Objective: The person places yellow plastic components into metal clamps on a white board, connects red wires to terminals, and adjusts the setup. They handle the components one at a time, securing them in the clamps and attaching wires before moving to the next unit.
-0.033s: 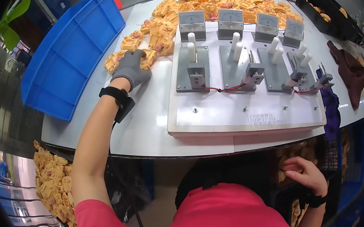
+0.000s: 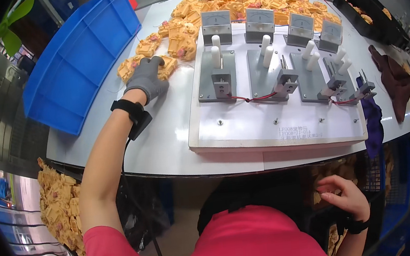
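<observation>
My left hand [image 2: 146,79], in a grey glove, reaches to the left part of the table. Its fingers bend down over a yellow-orange plastic part [image 2: 167,68], their tips partly hidden. Another such part [image 2: 128,69] lies on the glove's other side. Beyond it spreads a heap of similar parts [image 2: 236,5] with thin wires and small reddish bits. Low on the right, below the table's edge, my bare right hand [image 2: 345,198] is half curled, with thumb and fingers apart and nothing between them. Below and behind it, more yellow-orange parts [image 2: 344,170] show in a dark space.
A white-topped test fixture [image 2: 236,132] carries several dial meters [image 2: 260,18], white-knobbed clamps [image 2: 268,56] and red wires. A large blue bin [image 2: 80,56] stands tilted at left. A black tray [image 2: 369,13], a brown cloth [image 2: 393,81] and a purple cloth [image 2: 373,126] lie at right.
</observation>
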`<state>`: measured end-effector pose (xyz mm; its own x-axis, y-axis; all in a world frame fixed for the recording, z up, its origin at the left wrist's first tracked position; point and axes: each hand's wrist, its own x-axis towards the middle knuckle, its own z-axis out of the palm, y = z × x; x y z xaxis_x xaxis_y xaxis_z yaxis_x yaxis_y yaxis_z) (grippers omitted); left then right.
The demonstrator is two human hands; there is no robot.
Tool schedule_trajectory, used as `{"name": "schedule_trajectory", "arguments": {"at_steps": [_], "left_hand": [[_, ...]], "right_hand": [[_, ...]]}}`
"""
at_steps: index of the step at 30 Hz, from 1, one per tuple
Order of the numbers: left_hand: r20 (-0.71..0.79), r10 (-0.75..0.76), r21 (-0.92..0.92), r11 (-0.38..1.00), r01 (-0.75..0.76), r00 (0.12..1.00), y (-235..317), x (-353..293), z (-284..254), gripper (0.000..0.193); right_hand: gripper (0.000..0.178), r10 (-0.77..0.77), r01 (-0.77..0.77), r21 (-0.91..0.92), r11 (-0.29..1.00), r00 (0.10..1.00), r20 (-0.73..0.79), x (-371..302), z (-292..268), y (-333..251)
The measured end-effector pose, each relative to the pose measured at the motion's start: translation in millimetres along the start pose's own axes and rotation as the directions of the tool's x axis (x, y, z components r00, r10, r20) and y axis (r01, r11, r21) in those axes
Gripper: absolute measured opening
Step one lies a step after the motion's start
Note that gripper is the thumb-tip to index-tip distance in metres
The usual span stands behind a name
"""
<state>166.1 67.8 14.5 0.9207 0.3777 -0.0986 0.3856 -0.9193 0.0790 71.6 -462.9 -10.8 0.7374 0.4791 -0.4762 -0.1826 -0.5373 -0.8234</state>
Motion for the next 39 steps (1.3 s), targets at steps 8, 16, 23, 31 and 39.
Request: {"name": "schedule_trajectory", "arguments": {"at_steps": [8, 16, 23, 31, 39], "left_hand": [[0.016, -0.011, -0.640, 0.768, 0.019, 1.000, -49, -41, 3, 0.055], [0.135, 0.163, -0.856, -0.477, 0.198, 0.977, -78, -120, -1, 0.040], [0.006, 0.251, -0.662, -0.725, 0.192, 0.968, -53, -167, 2, 0.053], [0.026, 0.256, -0.577, -0.786, 0.223, 0.966, -24, -164, -1, 0.050], [-0.014, 0.452, -0.339, -0.841, 0.421, 0.892, -34, -156, 5, 0.052]], "right_hand": [[0.034, -0.555, 0.566, -0.061, 0.822, 0.821, 0.136, 39, 38, -101], [0.051, -0.757, 0.768, 0.036, 0.640, 0.637, -0.144, 112, 92, -151], [0.045, -0.731, 0.779, 0.073, 0.623, 0.612, -0.302, 149, 113, -171], [0.038, -0.772, 0.826, -0.011, 0.564, 0.522, -0.362, 163, 123, -162], [0.042, -0.783, 0.829, -0.027, 0.558, 0.516, -0.348, 162, 125, -158]]}}
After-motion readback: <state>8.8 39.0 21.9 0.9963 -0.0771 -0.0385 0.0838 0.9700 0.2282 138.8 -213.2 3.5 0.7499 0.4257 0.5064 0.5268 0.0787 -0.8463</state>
